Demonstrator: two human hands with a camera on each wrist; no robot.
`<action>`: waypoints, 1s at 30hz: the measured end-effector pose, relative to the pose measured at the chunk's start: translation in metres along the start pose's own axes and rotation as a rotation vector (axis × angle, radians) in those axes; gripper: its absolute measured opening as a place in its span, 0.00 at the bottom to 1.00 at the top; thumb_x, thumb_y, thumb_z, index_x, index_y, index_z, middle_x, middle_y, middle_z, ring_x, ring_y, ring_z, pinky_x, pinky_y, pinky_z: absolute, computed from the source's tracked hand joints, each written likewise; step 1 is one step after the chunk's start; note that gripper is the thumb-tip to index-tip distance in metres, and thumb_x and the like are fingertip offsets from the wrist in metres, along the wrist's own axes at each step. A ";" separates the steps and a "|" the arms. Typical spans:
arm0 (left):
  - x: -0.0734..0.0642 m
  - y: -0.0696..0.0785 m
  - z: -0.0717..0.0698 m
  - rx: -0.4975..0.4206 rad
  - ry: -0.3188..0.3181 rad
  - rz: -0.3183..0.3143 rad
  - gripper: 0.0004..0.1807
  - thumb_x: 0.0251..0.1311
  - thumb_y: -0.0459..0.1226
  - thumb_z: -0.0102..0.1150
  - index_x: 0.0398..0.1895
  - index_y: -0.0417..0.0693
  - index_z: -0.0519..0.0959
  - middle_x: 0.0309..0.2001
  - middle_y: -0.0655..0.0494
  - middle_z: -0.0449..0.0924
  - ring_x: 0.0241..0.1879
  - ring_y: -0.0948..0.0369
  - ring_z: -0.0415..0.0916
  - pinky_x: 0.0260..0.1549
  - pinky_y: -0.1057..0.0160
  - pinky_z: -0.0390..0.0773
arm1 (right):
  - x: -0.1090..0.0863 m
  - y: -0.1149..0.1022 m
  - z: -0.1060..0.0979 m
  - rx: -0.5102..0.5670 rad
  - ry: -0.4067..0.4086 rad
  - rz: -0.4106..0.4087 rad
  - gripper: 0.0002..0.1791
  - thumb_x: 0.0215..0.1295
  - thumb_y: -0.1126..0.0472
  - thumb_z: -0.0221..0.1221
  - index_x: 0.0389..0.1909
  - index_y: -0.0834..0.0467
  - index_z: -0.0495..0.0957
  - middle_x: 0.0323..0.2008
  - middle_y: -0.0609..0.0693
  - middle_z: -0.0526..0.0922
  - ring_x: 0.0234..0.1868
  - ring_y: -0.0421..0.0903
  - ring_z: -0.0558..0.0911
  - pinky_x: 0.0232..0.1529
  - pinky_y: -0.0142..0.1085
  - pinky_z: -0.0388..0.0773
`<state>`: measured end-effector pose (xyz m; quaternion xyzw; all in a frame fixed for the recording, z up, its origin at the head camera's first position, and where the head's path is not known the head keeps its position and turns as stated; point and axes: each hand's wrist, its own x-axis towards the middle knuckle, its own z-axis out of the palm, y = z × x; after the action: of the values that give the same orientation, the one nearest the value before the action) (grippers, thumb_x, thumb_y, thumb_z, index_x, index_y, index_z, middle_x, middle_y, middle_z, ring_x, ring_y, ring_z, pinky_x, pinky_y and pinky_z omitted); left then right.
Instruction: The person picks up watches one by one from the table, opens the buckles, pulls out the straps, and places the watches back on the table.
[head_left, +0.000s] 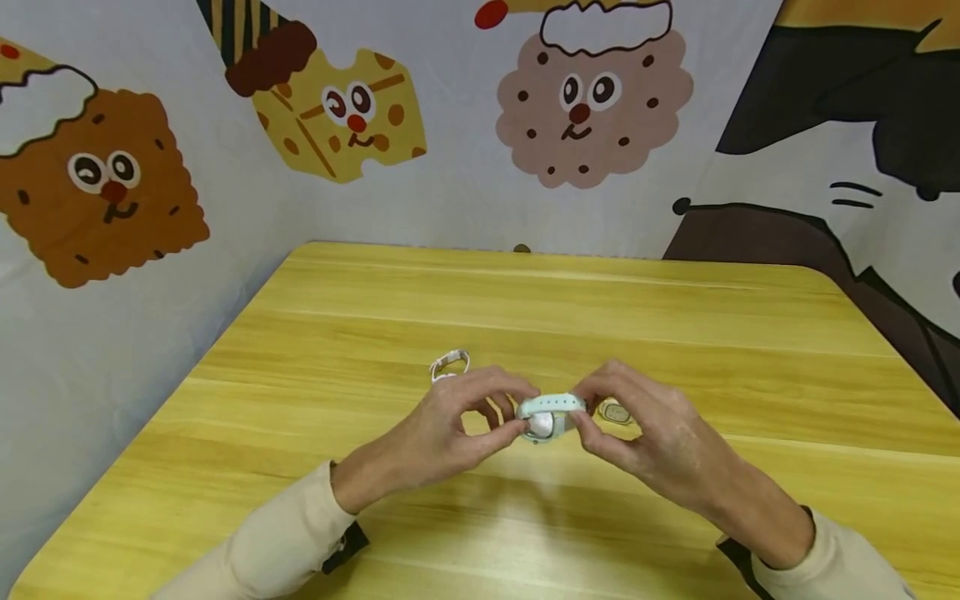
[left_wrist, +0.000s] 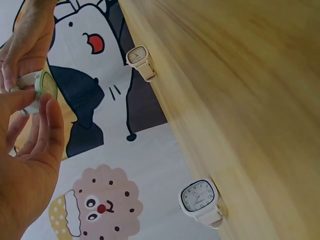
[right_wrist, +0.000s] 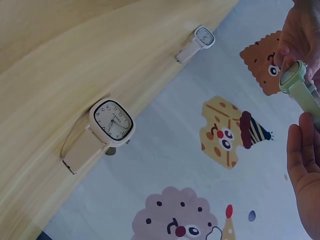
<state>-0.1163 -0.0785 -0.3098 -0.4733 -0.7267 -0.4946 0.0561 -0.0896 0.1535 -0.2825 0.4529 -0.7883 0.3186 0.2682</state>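
the left hand (head_left: 442, 432) and right hand (head_left: 667, 442) both pinch a pale green watch (head_left: 551, 403) between thumb and fingers, the left at its case, the right at the opposite side, up over the wooden table (head_left: 450, 308). just beyond the right hand lies a cream watch (head_left: 615, 412), its dial numerals, such as 10, 11 and 12, legible, its brand too small. farther back, behind the left hand, sits a white watch (head_left: 452, 360), also numbered; behind everything hangs a cartoon-printed cloth (head_left: 465, 208).
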 end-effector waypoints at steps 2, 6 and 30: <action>0.000 0.000 -0.001 -0.002 -0.003 -0.012 0.15 0.54 0.30 0.60 0.46 0.46 0.74 0.40 0.57 0.77 0.32 0.65 0.74 0.29 0.70 0.77 | 0.000 0.000 0.000 0.003 0.001 -0.002 0.08 0.61 0.58 0.54 0.35 0.60 0.75 0.33 0.42 0.75 0.32 0.35 0.76 0.34 0.22 0.74; 0.000 0.001 -0.002 -0.015 -0.011 -0.035 0.13 0.55 0.31 0.60 0.44 0.47 0.75 0.39 0.58 0.78 0.32 0.66 0.75 0.29 0.69 0.78 | 0.000 -0.001 0.000 0.003 0.003 -0.003 0.09 0.63 0.57 0.53 0.35 0.59 0.75 0.33 0.42 0.75 0.32 0.35 0.76 0.33 0.22 0.74; -0.002 -0.003 0.001 -0.016 0.000 -0.056 0.10 0.56 0.33 0.59 0.41 0.46 0.74 0.37 0.57 0.76 0.32 0.67 0.76 0.32 0.70 0.78 | 0.000 0.002 -0.001 0.092 0.011 0.041 0.09 0.62 0.59 0.53 0.37 0.62 0.72 0.35 0.43 0.75 0.33 0.37 0.77 0.36 0.25 0.75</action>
<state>-0.1165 -0.0791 -0.3134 -0.4533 -0.7356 -0.5020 0.0384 -0.0907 0.1549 -0.2827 0.4469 -0.7804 0.3625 0.2448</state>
